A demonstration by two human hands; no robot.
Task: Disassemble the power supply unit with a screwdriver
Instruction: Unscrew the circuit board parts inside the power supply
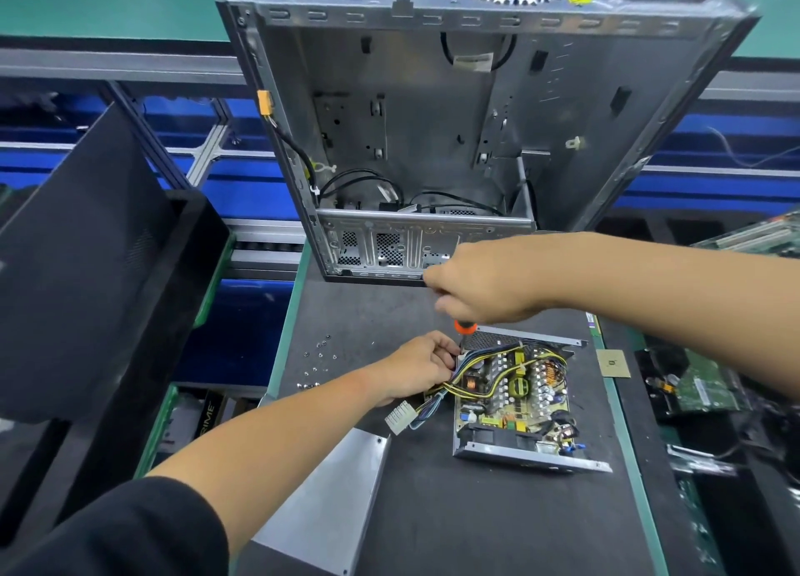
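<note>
The power supply unit [519, 402] lies on the dark mat with its cover off, showing the circuit board, coils and yellow and black wires. My left hand [422, 370] grips the unit's left edge beside the wire bundle. My right hand [480, 279] is curled around the handle of a screwdriver [465, 328], held upright over the unit's far left corner; only its orange collar shows below my fist. A white connector [398, 417] on the wire ends lies left of the unit. The removed metal cover [329, 497] rests near the mat's front left.
An open, emptied computer case [433, 142] stands at the mat's far end. Several loose screws [318, 359] lie left of the unit. A black side panel [86, 264] leans at the left. A CPU chip [612, 363] and circuit boards [705, 389] lie to the right.
</note>
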